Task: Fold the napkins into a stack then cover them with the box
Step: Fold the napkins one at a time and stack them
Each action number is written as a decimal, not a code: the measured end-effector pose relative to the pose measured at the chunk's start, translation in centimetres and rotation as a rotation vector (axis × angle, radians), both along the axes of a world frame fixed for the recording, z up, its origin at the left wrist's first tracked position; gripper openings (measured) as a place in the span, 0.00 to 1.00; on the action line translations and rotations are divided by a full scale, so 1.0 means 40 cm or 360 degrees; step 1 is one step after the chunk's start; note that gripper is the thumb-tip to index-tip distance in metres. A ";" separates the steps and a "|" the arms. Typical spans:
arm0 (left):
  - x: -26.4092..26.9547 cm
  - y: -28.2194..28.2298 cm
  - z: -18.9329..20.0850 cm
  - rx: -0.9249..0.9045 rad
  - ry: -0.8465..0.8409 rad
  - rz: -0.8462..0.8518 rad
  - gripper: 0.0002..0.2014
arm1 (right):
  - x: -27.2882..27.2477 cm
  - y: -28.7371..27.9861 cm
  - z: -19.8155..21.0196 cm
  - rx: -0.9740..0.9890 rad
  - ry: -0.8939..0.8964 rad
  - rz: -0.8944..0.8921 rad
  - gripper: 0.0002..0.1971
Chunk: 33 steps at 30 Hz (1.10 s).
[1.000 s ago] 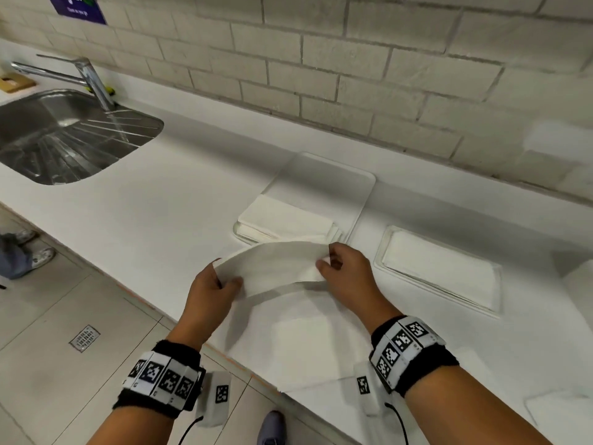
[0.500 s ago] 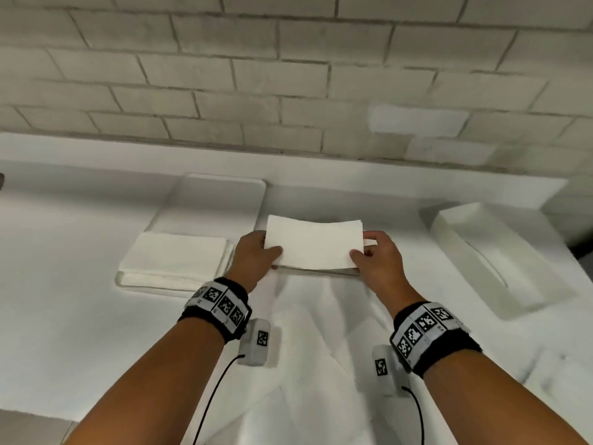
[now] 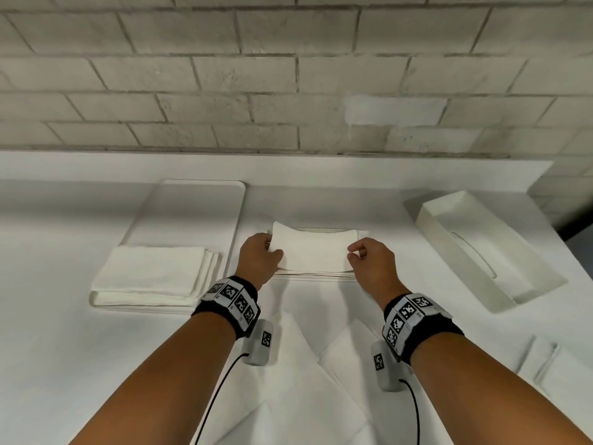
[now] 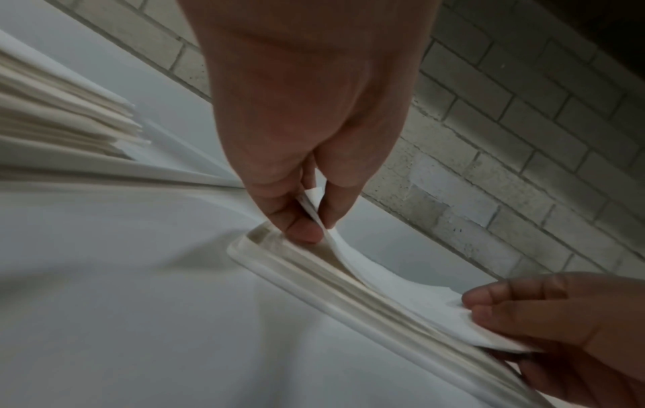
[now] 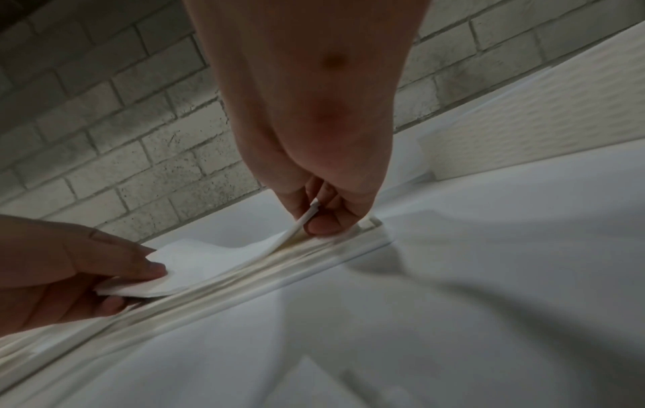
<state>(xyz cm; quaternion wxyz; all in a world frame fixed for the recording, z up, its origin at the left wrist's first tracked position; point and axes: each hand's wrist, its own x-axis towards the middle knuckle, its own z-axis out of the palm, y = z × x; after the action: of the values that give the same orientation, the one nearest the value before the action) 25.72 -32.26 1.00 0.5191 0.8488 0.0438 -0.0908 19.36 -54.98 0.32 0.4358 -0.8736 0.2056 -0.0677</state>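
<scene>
White napkin (image 3: 316, 251) pinched between both hands

Head view: we get even, soft overhead light, almost everything white on white, so contrast is low. Brick wall (image 3: 288, 75) lines bow from wide-angle distortion. Soft shadows fall under both forearms onto the counter (image 3: 48, 348). Both wrist views are dimmer and greyer; we see heavy blur at the edges and lower half, sharpest near the fingertips. No glare anywhere.
</scene>
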 end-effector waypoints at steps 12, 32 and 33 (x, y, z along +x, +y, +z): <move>-0.031 -0.007 0.004 0.0933 -0.0783 -0.0302 0.22 | -0.034 0.022 0.019 -0.0775 -0.0257 0.0161 0.16; -0.199 0.270 0.084 0.0627 -0.0065 -0.0184 0.11 | -0.060 0.222 0.099 -0.0764 -0.0152 0.0742 0.10; -0.225 0.308 0.081 0.0652 0.0017 -0.0148 0.10 | -0.067 0.250 0.101 -0.0696 -0.0164 0.0814 0.10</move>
<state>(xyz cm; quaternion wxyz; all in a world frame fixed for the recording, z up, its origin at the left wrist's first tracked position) 16.72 -19.93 4.24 0.3307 0.9372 0.0248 -0.1084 16.66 -45.00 4.37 0.2508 -0.9651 -0.0619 -0.0426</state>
